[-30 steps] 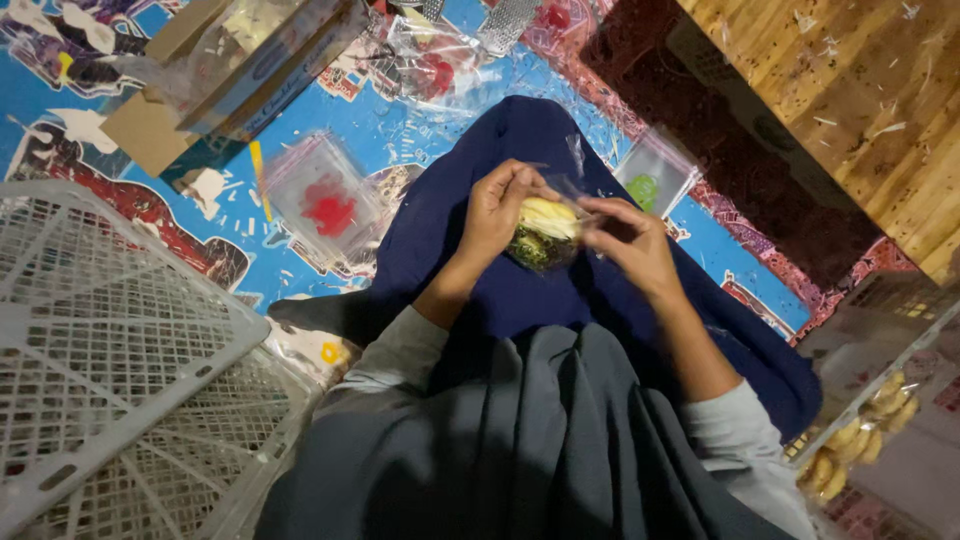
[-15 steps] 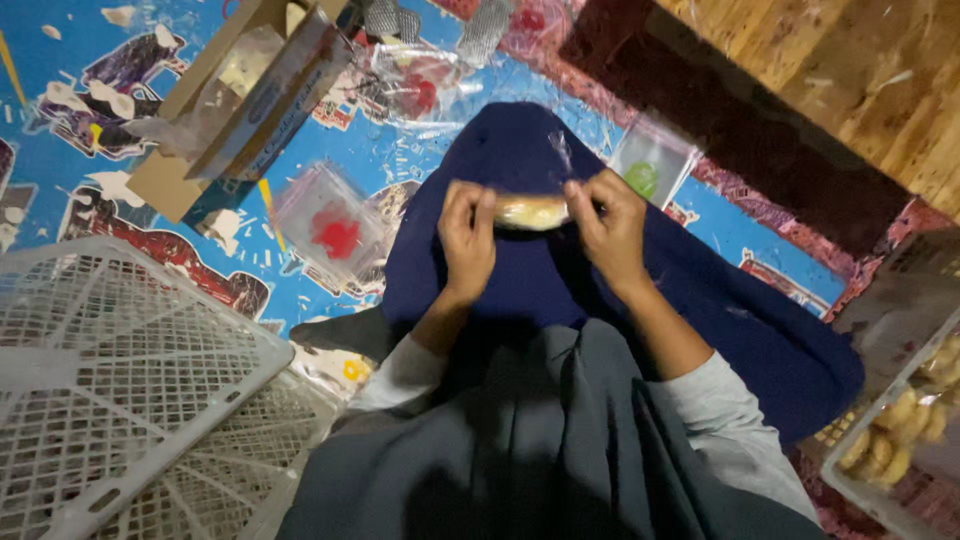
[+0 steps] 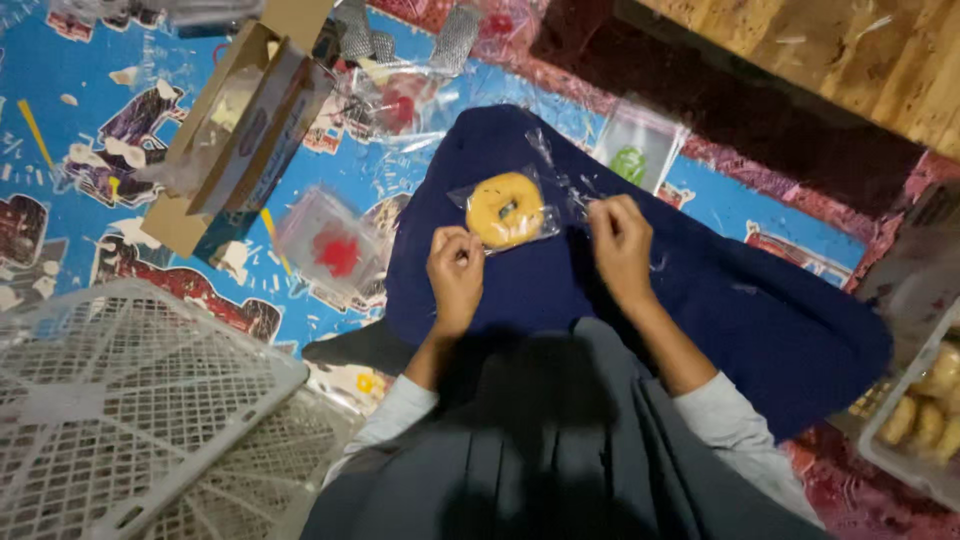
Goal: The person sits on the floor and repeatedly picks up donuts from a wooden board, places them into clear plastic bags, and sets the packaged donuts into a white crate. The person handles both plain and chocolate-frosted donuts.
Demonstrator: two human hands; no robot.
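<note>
The hands have drawn apart, stretching the clear bag (image 3: 520,205) flat over the dark blue lap. Inside sits a yellow ring-shaped pastry (image 3: 505,209). Left hand (image 3: 456,262) pinches the bag's near corner; right hand (image 3: 618,232) pinches its other edge. A tray (image 3: 905,460) at right holds golden pastries.

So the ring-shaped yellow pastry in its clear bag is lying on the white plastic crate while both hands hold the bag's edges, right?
Not quite. The head view shows the yellow pastry in its clear bag lying on the dark blue cloth, not on the white crate. The left hand and right hand do hold the bag's edges.
</note>
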